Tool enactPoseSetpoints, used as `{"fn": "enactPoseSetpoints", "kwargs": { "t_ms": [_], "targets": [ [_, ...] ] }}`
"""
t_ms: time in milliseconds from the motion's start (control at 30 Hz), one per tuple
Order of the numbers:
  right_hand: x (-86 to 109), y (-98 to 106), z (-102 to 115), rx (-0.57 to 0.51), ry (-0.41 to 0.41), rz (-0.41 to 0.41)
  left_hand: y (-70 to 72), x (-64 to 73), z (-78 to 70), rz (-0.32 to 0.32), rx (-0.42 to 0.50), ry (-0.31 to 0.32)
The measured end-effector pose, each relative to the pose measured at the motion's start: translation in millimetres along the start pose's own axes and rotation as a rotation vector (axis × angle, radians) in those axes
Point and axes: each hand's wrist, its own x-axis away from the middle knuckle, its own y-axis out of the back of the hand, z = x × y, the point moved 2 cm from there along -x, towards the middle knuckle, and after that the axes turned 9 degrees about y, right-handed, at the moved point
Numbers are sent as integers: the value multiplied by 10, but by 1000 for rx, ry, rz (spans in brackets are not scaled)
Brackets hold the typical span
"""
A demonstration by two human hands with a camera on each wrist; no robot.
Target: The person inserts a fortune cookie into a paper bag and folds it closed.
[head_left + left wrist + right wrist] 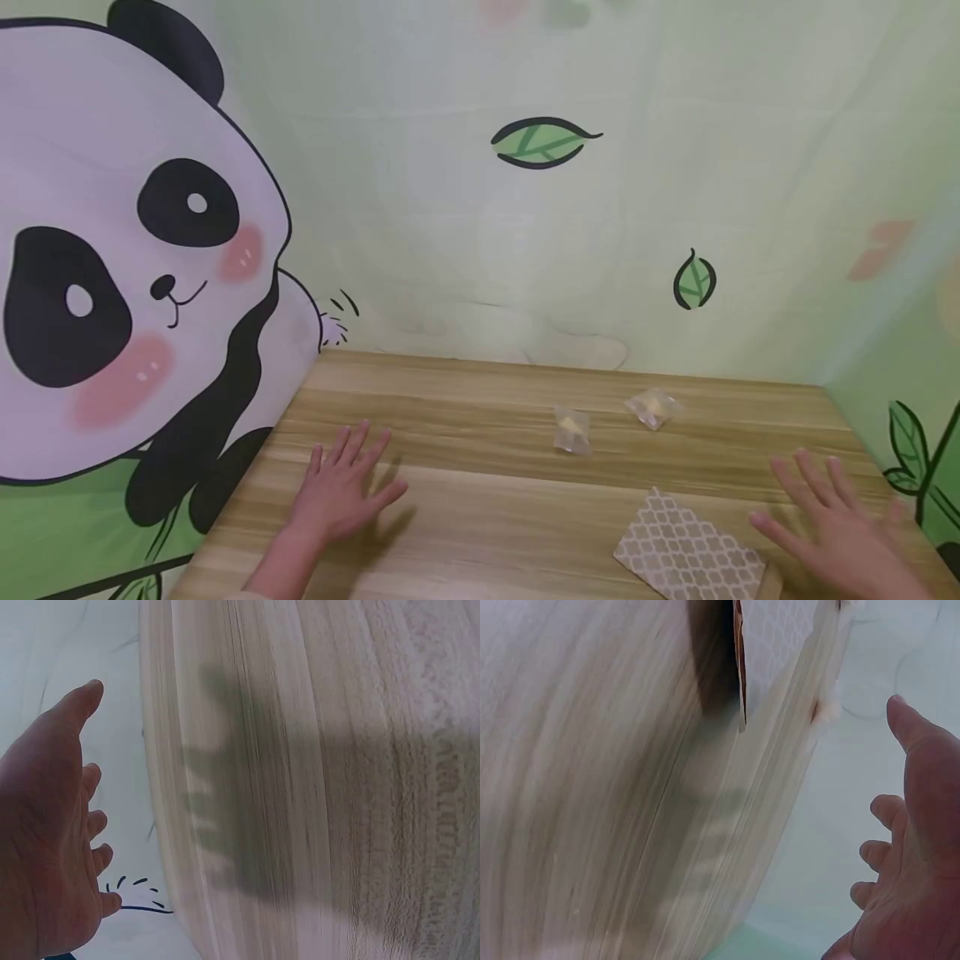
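My left hand (337,492) hovers over the left part of the table, fingers spread, holding nothing. In the left wrist view its shadow falls on the wood below it. My right hand (843,521) is also spread and holds nothing, at the table's right side. Nearest to it, on its left, lies a tan item with a white lattice pattern (686,546), which looks like a paper box or bag; its near end is cut off by the frame. Farther back lie two small clear packets, one (572,430) left of the other packet (655,408), each with something pale yellow inside.
The wood-grain table (465,417) ends at a pale green cloth backdrop (450,208). A large panda (150,250) is printed on its left part, and leaves (542,143) are printed farther right.
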Motion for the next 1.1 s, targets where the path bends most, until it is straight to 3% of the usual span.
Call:
{"fn": "enactPoseSetpoints", "kwargs": {
  "t_ms": [267, 433, 600, 800, 933, 1100],
  "targets": [
    [-52, -225, 304, 32, 77, 12, -5, -23, -43, 67, -7, 0],
    [-53, -438, 568, 11, 170, -21, -37, -40, -78, 71, -19, -25],
    [6, -695, 753, 17, 308, -102, -63, -41, -126, 89, -16, -42],
    [20, -1001, 689, 106, 503, -165, -81, -42, -186, 105, -24, -63],
    [32, -1140, 596, 88, 612, -206, -96, -41, -225, 115, -30, -78],
    [3, -1197, 605, 104, 610, -194, -111, -42, -254, 109, -37, -89]
  ]
}}
